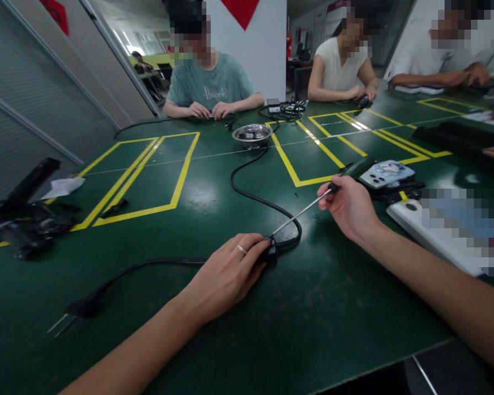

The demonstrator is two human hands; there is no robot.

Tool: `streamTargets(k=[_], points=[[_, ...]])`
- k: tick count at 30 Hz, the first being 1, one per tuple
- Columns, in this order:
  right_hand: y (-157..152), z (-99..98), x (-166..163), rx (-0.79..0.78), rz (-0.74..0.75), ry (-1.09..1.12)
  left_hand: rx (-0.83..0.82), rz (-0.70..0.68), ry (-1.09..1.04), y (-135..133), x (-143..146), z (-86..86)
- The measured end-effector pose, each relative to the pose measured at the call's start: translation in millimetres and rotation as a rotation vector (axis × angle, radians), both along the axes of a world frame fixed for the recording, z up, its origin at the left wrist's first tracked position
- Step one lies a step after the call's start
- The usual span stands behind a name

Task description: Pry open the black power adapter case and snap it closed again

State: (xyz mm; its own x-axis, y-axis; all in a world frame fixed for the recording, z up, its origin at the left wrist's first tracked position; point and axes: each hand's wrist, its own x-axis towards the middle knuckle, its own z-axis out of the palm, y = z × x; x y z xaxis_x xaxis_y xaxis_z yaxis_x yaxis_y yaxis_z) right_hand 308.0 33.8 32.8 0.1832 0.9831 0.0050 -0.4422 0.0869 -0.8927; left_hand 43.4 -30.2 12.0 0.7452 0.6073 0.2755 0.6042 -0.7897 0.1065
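**Screwdriver tip down on a pinned cable part**

Left hand palm-down on the green table, fingers close together and pressed over a small black part on the power cord; ring on one finger. Part mostly hidden under the fingertips, exact kind not readable.

Right hand curled around the dark handle of a screwdriver, fingers wrapped, thumb along the top. Long axis slanted: handle high and to the right, near a phone lying on dark gear, metal shaft running down and left, tip meeting the black part just beside the left fingertips.

Cord looping from the pinned part up toward a metal bowl at mid-table, the other way trailing left to a plug with bare prongs pointing left, off near the table's front edge.

Yellow tape rectangles marked across the table top. Black equipment heaped at the far left, white paper beside it. White slab-shaped device just right of the right wrist. Three other people seated along the far side, hands resting on the table, well apart from the cord work.
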Motion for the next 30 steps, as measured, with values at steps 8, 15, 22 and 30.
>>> streamTargets(k=[8,15,22,30], points=[[-0.1,0.2,-0.4,0.011,0.006,0.006,-0.035,-0.01,-0.028,0.8,-1.0,-0.1],[-0.5,3.0,0.7,0.02,-0.034,0.011,-0.037,-0.017,-0.036,1.2,-2.3,-0.8],[-0.9,0.1,-1.1,0.017,-0.007,-0.018,-0.042,-0.011,-0.042,0.5,-1.9,0.8],[-1.4,-2.7,-2.5,0.039,-0.027,-0.044,-0.038,0.008,-0.032,1.8,0.0,1.1]])
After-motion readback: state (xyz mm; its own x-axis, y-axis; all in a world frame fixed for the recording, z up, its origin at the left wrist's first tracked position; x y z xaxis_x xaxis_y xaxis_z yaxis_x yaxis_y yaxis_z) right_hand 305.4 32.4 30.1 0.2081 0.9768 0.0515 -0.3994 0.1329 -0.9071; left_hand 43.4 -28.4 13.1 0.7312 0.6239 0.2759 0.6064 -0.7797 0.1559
